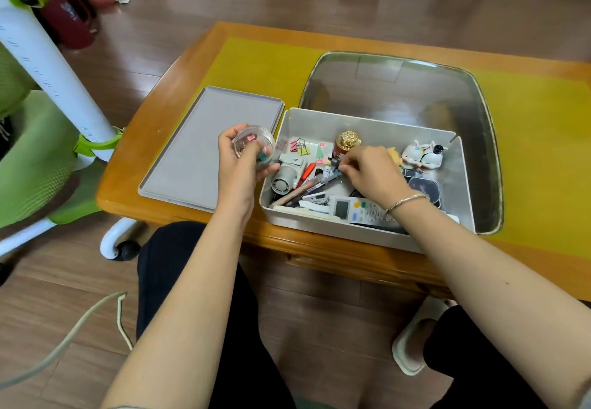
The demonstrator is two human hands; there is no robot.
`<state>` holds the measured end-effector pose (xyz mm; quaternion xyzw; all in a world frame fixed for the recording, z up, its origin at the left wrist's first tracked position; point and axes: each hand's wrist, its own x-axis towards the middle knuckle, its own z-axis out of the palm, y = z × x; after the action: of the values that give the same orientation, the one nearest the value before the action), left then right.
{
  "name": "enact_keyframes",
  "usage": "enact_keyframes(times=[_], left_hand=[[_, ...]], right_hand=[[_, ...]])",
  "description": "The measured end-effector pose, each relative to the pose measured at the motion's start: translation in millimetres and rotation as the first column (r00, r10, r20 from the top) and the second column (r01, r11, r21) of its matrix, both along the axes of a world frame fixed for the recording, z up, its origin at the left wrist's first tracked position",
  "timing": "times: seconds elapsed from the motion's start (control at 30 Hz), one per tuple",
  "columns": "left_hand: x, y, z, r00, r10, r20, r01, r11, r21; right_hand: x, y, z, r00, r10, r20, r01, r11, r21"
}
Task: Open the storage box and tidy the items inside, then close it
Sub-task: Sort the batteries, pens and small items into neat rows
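The grey storage box [367, 120] stands open on the table, full of small items. Its flat grey lid [204, 152] lies to the left of it. My left hand [238, 168] grips a small clear round container [256, 143] with coloured binder clips inside, held over the box's left edge. My right hand [372, 173] reaches into the box and pinches a small dark item [335, 163] among the pens [311, 184]. A white remote control [358, 210] lies along the front wall. Cat figurines [422, 154] and a gold-topped bottle [347, 141] stand at the back.
A metal tray [399, 82] sits behind and under the box on a yellow mat [256, 63] covering the wooden table [179, 76]. A green and white chair [48, 120] stands at the left. A cable [80, 325] runs across the floor.
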<state>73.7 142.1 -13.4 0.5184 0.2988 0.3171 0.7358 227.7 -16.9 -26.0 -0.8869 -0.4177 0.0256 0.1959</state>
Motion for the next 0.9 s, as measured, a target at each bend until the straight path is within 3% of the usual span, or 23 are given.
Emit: enact_keyframes(times=[0.07, 0.23, 0.33, 0.5, 0.63, 0.77, 0.9], left_hand=[[1, 0, -2, 1.000, 0.015, -0.013, -0.015, 1.000, 0.013], [1, 4, -7, 0.998, 0.033, -0.045, -0.035, 0.999, -0.034], [0, 4, -7, 0.997, 0.049, -0.057, -0.049, 0.999, 0.002], [1, 2, -7, 0.999, 0.038, -0.031, -0.037, 0.999, 0.018], [2, 2, -7, 0.999, 0.050, -0.003, -0.050, 0.999, -0.019], [2, 3, -7, 0.999, 0.031, -0.013, -0.032, 0.999, -0.013], [2, 2, -7, 0.999, 0.030, -0.023, -0.030, 1.000, -0.003]], right_hand=[[-1, -1, 7, 1.000, -0.031, 0.004, 0.030, 0.995, 0.100], [-1, 2, 16, 0.997, -0.047, -0.056, 0.049, 0.998, 0.042], [-3, 2, 17, 0.994, -0.060, -0.090, 0.072, 0.988, 0.136], [-7, -8, 21, 0.996, -0.092, -0.017, 0.092, 0.937, 0.337], [-7, -16, 28, 0.999, -0.024, -0.037, 0.036, 0.930, 0.366], [-4, -23, 31, 0.985, -0.157, 0.067, 0.111, 0.887, 0.449], [-2, -27, 35, 0.976, -0.146, -0.162, 0.207, 0.853, 0.479]])
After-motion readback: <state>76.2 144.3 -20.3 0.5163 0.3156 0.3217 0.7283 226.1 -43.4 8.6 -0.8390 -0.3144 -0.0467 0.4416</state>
